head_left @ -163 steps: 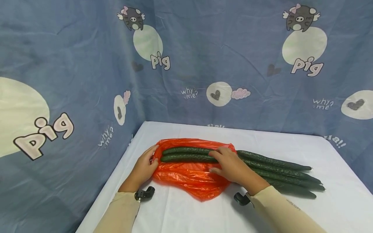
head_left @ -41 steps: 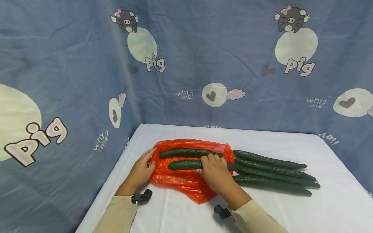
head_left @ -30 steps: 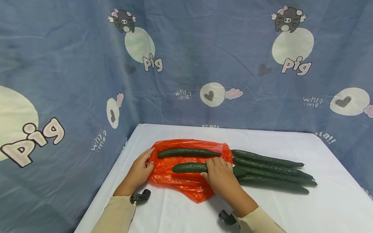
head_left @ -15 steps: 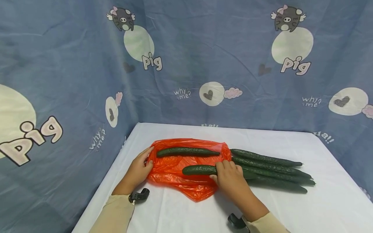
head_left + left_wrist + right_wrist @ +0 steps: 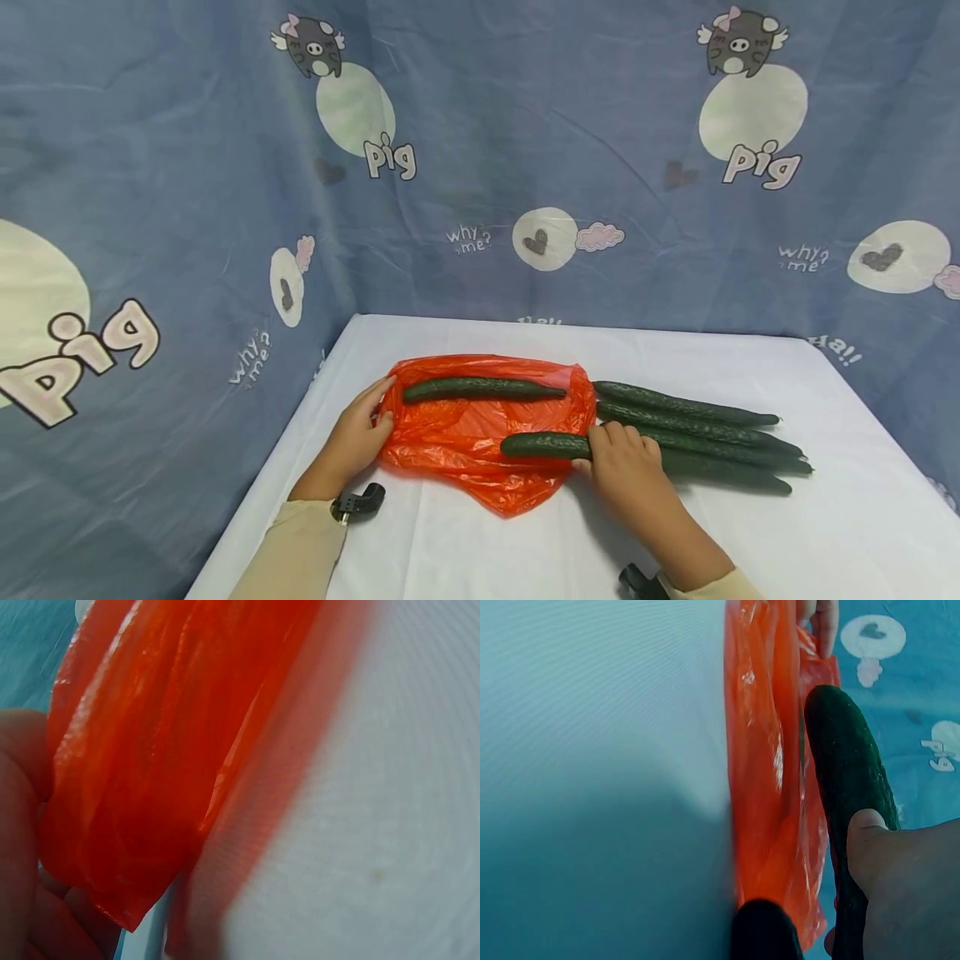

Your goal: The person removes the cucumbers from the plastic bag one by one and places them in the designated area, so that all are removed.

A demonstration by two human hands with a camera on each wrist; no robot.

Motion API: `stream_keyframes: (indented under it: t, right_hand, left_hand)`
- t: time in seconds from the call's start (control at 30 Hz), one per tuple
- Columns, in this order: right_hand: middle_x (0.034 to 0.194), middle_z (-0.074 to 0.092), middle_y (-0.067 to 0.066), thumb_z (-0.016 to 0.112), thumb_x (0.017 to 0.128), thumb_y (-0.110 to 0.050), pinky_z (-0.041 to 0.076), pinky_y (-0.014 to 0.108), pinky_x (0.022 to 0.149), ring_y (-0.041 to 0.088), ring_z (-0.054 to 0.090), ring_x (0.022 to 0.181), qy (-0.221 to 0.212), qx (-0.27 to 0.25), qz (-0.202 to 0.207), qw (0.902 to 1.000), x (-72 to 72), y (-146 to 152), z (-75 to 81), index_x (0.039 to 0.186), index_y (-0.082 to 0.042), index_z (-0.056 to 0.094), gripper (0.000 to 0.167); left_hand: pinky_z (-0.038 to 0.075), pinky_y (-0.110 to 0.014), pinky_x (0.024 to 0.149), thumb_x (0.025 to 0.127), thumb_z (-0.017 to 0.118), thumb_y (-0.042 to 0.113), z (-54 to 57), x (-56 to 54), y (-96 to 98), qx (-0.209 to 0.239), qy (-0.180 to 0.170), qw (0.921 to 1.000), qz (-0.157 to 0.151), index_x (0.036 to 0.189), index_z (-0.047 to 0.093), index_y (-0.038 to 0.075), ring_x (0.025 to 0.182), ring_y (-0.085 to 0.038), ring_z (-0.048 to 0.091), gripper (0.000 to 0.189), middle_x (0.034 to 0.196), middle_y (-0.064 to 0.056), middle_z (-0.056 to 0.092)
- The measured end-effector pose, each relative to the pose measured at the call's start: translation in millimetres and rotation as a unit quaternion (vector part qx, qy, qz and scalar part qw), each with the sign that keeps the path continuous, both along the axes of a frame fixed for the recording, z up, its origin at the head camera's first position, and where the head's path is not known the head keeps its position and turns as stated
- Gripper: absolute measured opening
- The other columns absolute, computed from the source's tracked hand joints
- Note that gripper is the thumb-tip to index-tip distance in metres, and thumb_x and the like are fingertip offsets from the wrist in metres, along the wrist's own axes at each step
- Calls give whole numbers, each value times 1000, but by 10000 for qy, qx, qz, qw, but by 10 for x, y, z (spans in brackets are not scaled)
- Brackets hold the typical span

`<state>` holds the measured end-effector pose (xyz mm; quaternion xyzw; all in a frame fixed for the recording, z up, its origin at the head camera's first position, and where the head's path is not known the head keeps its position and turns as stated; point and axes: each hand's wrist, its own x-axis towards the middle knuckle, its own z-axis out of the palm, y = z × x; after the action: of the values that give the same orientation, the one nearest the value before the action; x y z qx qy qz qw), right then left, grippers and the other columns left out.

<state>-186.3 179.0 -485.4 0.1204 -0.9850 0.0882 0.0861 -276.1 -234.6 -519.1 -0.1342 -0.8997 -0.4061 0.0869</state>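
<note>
A red plastic bag (image 5: 457, 429) lies flat on the white table. My left hand (image 5: 352, 435) holds its left edge; in the left wrist view the bag's crumpled film (image 5: 142, 772) runs between thumb and fingers. One dark green cucumber (image 5: 480, 388) lies on the bag's far part. My right hand (image 5: 626, 471) grips a second cucumber (image 5: 543, 445), thumb along its near side. This cucumber's rounded tip points left over the bag's right part; its other end is hidden by the hand. The right wrist view shows the gripped cucumber (image 5: 847, 757) beside the bag.
Several more cucumbers (image 5: 697, 427) lie side by side right of the bag, close behind my right hand. The table's white cover (image 5: 465, 550) spreads around them. Blue printed cloth (image 5: 450, 150) hangs behind and at the left.
From lying on the bag beside the other cucumber, the second cucumber has been taken by my right hand and drawn right and nearer. My left hand keeps its place on the bag.
</note>
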Motion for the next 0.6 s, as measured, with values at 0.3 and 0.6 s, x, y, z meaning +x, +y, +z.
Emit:
stream_keyframes:
  t: [0.3, 0.6]
  right_hand:
    - [111, 58, 10, 72, 98, -41, 42, 52, 86, 31, 53, 105, -141, 21, -121, 9998, 57, 161, -2, 126, -5, 60, 47]
    - [112, 59, 8, 72, 98, -40, 43, 56, 88, 31, 55, 108, -374, 97, -292, 9988, 179, 341, -61, 124, -7, 62, 43]
  left_hand:
    - [38, -60, 120, 101, 58, 4, 0, -25, -21, -41, 1, 10000, 57, 161, 42, 11, 152, -39, 39, 63, 166, -15, 40]
    - [37, -59, 120, 101, 58, 5, -39, -1, -14, -14, -110, 9999, 27, 161, 41, 12, 152, -39, 38, 63, 166, -15, 39]
